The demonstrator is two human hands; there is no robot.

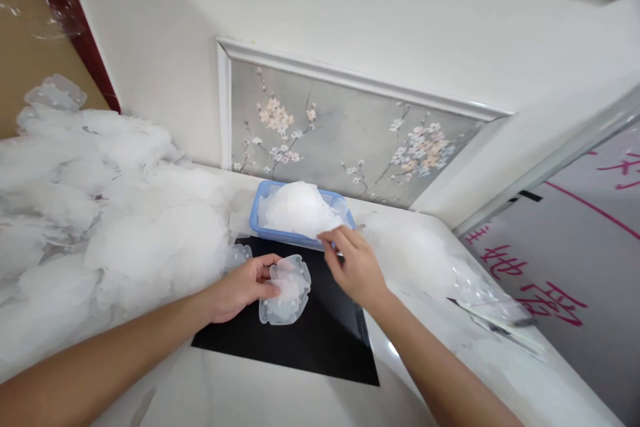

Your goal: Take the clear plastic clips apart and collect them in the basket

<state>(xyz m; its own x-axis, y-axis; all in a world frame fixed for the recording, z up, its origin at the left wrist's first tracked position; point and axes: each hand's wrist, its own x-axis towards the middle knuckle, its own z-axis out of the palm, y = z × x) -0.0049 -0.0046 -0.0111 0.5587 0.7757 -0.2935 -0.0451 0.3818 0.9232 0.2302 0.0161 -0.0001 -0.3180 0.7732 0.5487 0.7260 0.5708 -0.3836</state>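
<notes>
My left hand pinches a translucent plastic sheet piece with a wavy outline and small dots along its rim, held over a black mat. It looks like two overlapping layers. My right hand has its thumb and fingers closed at the front right rim of a blue plastic basket. Its fingertips meet the edge of a white translucent sheet there. A heap of such sheets fills the basket. Another clear piece lies on the mat's back left corner, partly behind my left hand.
A large pile of translucent sheets covers the table's left side. More sheets and a clear plastic bag lie to the right. Behind stands a wall with a floral panel; a whiteboard leans at the right.
</notes>
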